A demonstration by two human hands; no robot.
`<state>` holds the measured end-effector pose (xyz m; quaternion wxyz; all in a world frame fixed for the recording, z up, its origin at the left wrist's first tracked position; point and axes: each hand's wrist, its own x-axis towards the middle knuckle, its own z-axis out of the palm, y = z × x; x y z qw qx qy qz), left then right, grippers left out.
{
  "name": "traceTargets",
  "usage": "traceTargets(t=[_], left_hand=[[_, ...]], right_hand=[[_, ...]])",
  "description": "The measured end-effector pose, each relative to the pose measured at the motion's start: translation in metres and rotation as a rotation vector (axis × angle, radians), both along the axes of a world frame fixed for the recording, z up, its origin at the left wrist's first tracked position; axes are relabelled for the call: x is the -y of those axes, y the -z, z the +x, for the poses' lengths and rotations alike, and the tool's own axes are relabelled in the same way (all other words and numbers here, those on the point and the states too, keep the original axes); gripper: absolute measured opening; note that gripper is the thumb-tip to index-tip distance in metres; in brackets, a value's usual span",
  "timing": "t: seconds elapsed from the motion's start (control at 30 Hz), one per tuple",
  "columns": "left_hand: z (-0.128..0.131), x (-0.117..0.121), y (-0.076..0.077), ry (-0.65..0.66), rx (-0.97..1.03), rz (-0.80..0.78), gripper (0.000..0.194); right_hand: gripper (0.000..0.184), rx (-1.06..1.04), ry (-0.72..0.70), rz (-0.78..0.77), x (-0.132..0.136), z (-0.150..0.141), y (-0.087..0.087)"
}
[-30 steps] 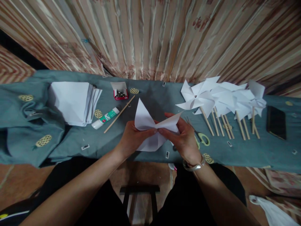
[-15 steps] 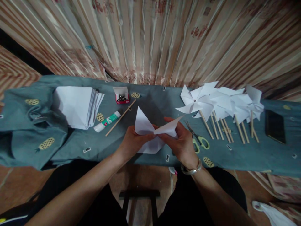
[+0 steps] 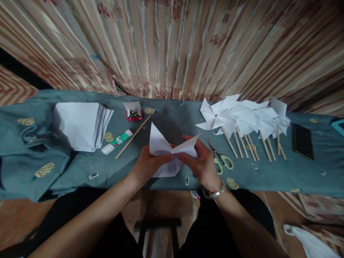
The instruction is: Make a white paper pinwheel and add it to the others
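Observation:
Between my hands is a white paper pinwheel (image 3: 159,141), its points partly folded in toward the middle. My left hand (image 3: 147,163) pinches it from the left, with the thumb pressed near the centre. From the right, my right hand (image 3: 201,163) grips it, thumb also at the centre and fingers behind a raised flap. The two thumb tips nearly meet. Whatever lies under them is hidden. Closest to my right hand are scissors (image 3: 223,157) with light green handles. A wooden stick (image 3: 133,137) lies left of the paper, beside a glue stick (image 3: 117,141).
A stack of white paper sheets (image 3: 77,125) sits at left. An open red box of metal pins (image 3: 134,114) stands at the back. Several finished pinwheels on sticks (image 3: 247,116) overlap at right, near a dark phone (image 3: 302,141). A blue-green cloth (image 3: 172,107) covers the table.
The view has shifted slightly to the right, so the table things appear further left. Both hands keep the same hold on the folded paper. A blue-edged object now shows at the far right.

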<state>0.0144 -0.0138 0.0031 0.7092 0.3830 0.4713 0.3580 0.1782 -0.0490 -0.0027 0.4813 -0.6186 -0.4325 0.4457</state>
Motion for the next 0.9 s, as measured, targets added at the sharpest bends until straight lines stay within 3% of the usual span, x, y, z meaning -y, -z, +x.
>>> traceTargets(t=[0.23,0.43,0.53,0.63,0.7,0.8,0.9], left_hand=[[-0.003,-0.006,0.002,0.018,0.037,-0.002,0.048],[-0.015,-0.017,0.006,0.173,-0.044,0.245,0.052],[-0.025,-0.026,0.004,0.240,-0.339,0.475,0.045],[-0.037,-0.040,0.004,0.246,-0.831,0.795,0.038],[-0.046,-0.052,0.007,0.264,-1.030,0.921,0.039],[-0.056,-0.065,0.012,0.265,-1.231,0.987,0.041],[-0.060,-0.072,0.011,0.359,-1.375,0.974,0.042]], right_hand=[[0.058,-0.013,0.032,-0.015,-0.001,0.006,-0.002],[0.060,-0.013,0.066,0.022,-0.003,0.015,0.001],[0.059,-0.037,0.080,0.026,-0.004,0.017,0.004],[0.059,-0.046,0.076,0.031,-0.004,0.018,0.006],[0.058,-0.033,0.059,0.040,-0.004,0.018,0.007],[0.054,-0.011,0.024,0.064,-0.003,0.019,0.008],[0.052,-0.024,-0.004,0.085,-0.001,0.018,0.006]])
